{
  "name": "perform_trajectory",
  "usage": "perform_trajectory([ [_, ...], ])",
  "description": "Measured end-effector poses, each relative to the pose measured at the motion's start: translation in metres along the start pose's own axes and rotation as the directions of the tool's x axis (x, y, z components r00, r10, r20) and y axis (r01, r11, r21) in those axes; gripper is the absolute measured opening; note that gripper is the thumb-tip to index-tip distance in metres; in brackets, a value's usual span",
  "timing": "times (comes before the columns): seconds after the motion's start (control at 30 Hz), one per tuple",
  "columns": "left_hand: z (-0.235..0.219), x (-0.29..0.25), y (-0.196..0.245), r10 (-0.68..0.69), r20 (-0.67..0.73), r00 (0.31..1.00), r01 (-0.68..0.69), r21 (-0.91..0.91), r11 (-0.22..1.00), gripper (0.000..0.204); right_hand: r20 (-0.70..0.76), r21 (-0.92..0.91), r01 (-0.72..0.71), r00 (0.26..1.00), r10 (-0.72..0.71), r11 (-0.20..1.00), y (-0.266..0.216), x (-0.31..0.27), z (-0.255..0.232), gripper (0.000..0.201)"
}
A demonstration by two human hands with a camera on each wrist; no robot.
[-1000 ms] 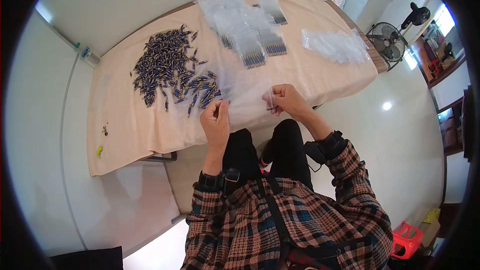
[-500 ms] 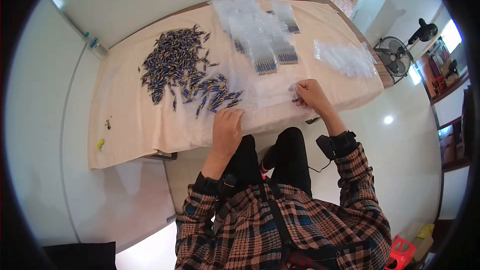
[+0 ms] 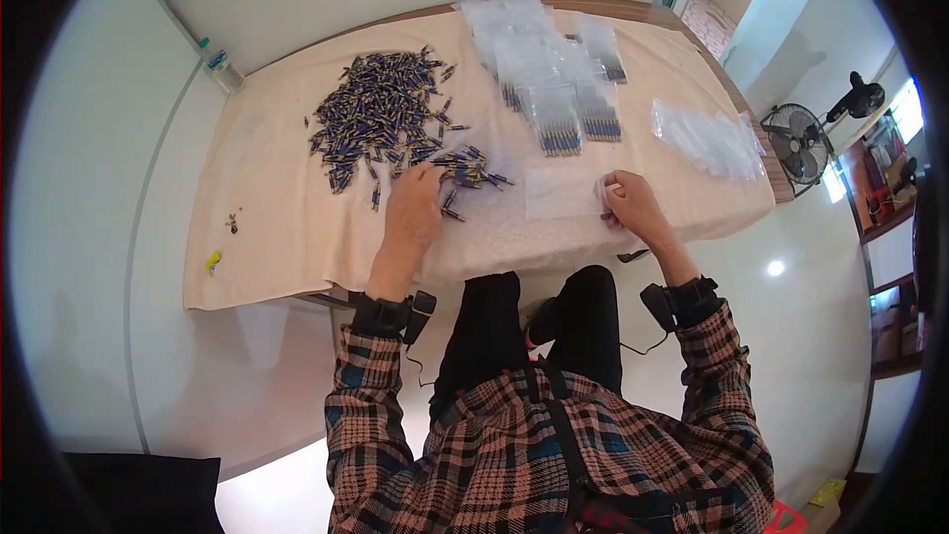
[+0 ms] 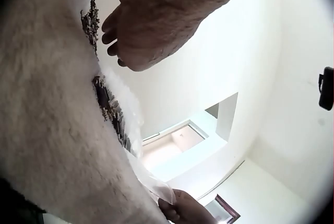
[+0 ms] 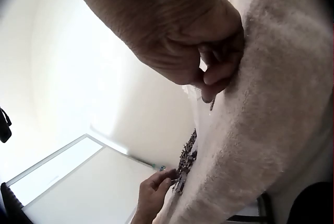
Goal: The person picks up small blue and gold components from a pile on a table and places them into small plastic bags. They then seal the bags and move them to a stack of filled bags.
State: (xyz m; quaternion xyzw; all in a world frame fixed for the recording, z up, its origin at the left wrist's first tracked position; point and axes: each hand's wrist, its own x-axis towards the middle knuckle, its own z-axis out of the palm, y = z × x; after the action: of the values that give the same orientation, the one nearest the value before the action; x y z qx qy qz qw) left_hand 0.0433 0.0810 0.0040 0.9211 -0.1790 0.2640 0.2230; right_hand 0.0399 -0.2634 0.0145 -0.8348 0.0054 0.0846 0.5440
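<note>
My left hand (image 3: 410, 213) has its fingertips at the front edge of a loose pile of blue and gold plug-like pieces (image 3: 371, 104). Its fingers look relaxed in the left wrist view, where the hand (image 4: 156, 20) hangs beside the pieces. A clear plastic bag (image 3: 559, 193) lies flat on the cloth, its right end pinched by my right hand (image 3: 638, 208). In the right wrist view the curled fingers of that hand (image 5: 209, 57) have a small thin tip (image 5: 212, 104) showing below them; whether it is a piece, I cannot tell.
Filled clear bags (image 3: 559, 119) with rows of pieces overlap at the table's back middle. More clear bags (image 3: 707, 138) lie at the right. Small scraps (image 3: 233, 224) and a yellow item (image 3: 213, 262) sit at the left. A fan (image 3: 797, 145) stands beyond the right edge.
My left hand has moved away from the bag, left and forward to the pieces, some of which have shifted. The bag has gone from being held between both hands to lying flat under my right hand's pinch.
</note>
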Motion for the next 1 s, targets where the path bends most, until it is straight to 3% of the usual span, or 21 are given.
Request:
perform_trajectory([
  [0.17, -0.003, -0.006, 0.017, 0.137, 0.008, 0.991, -0.137, 0.017, 0.99, 0.027, -0.033, -0.022, 0.034, 0.999, -0.035, 0.999, 0.005, 0.001, -0.002, 0.021],
  [0.23, 0.009, -0.003, 0.043, 0.294, 0.015, 0.956, -0.293, -0.062, 0.954, 0.028, -0.033, -0.058, 0.041, 0.999, -0.043, 0.997, 0.005, 0.0, -0.002, 0.021],
  [0.27, 0.015, -0.001, 0.047, 0.288, 0.005, 0.958, -0.287, -0.06, 0.956, 0.028, -0.033, -0.078, 0.048, 0.998, -0.051, 0.996, 0.004, 0.0, -0.002, 0.021],
  [0.37, 0.029, 0.01, 0.044, 0.325, 0.151, 0.934, -0.335, 0.047, 0.941, 0.021, -0.032, -0.081, 0.056, 0.998, -0.059, 0.995, 0.005, -0.003, -0.002, 0.02],
  [0.53, 0.023, 0.018, 0.021, 0.33, 0.07, 0.941, -0.337, 0.144, 0.93, 0.017, -0.023, -0.088, 0.054, 0.998, -0.056, 0.995, 0.004, -0.004, 0.0, 0.02],
  [0.7, 0.011, 0.02, -0.011, 0.162, 0.074, 0.984, -0.173, 0.165, 0.971, 0.015, -0.051, -0.224, 0.064, 0.996, -0.077, 0.972, -0.01, -0.012, -0.002, 0.021],
  [0.73, 0.01, 0.019, -0.02, 0.104, 0.048, 0.993, -0.111, 0.169, 0.979, 0.014, -0.096, -0.422, 0.158, 0.971, -0.218, 0.893, -0.01, -0.013, -0.005, 0.022],
  [0.8, 0.005, 0.018, -0.031, 0.046, 0.026, 0.999, -0.049, 0.168, 0.985, 0.012, -0.091, -0.761, 0.256, 0.867, -0.489, 0.596, -0.012, -0.016, -0.011, 0.023],
  [0.9, -0.012, 0.017, -0.037, -0.163, -0.116, 0.98, 0.171, 0.063, 0.983, 0.014, -0.127, -0.637, 0.313, 0.859, -0.497, 0.704, -0.068, -0.023, 0.0, 0.024],
  [0.93, -0.015, 0.016, -0.044, -0.165, -0.114, 0.98, 0.173, 0.063, 0.983, 0.014, -0.146, -0.566, 0.342, 0.854, -0.499, 0.75, -0.083, -0.019, 0.009, 0.024],
  [1.0, -0.018, 0.013, -0.061, -0.314, -0.076, 0.947, 0.321, 0.113, 0.94, 0.016, -0.034, -0.413, 0.597, 0.744, -0.667, 0.687, -0.09, 0.003, 0.032, 0.026],
])
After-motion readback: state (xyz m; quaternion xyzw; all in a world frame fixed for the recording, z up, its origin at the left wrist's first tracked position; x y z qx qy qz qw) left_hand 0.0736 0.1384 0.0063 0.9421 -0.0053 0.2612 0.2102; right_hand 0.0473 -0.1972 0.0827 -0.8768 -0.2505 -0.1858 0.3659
